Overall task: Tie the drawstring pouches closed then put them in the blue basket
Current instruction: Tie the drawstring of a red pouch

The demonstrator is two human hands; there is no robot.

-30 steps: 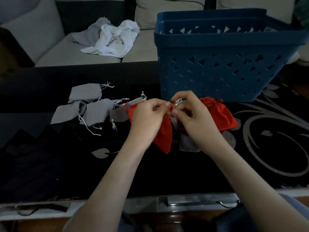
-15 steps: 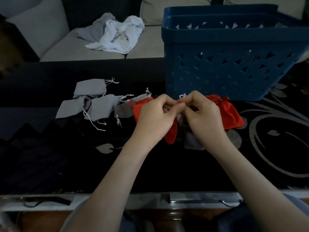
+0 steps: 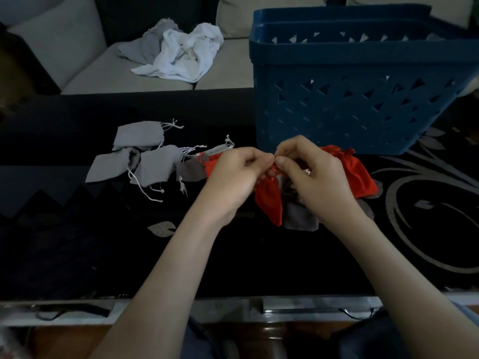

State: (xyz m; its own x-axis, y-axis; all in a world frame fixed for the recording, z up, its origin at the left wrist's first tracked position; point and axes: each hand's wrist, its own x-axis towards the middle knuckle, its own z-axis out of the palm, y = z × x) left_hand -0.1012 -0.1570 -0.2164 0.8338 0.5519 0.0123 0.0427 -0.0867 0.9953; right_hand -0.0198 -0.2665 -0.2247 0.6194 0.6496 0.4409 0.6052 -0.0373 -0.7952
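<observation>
At centre frame, over 1 second your left hand (image 3: 233,177) and right hand (image 3: 316,182) have drawn together. Both pinch the cord (image 3: 274,171) at the red pouch (image 3: 269,200) neck, so tying seems underway. The blue basket (image 3: 363,99) stands upper right.

— Moved since a second ago?
— Yes: brought the left hand (image 3: 233,177) and right hand (image 3: 318,185) closer, fingertips touching now.
— And the red pouch (image 3: 269,203)?
— Swung rightward, out from under the left wrist; hanging between both now, with its bunched neck showing below the thumbs.
</observation>
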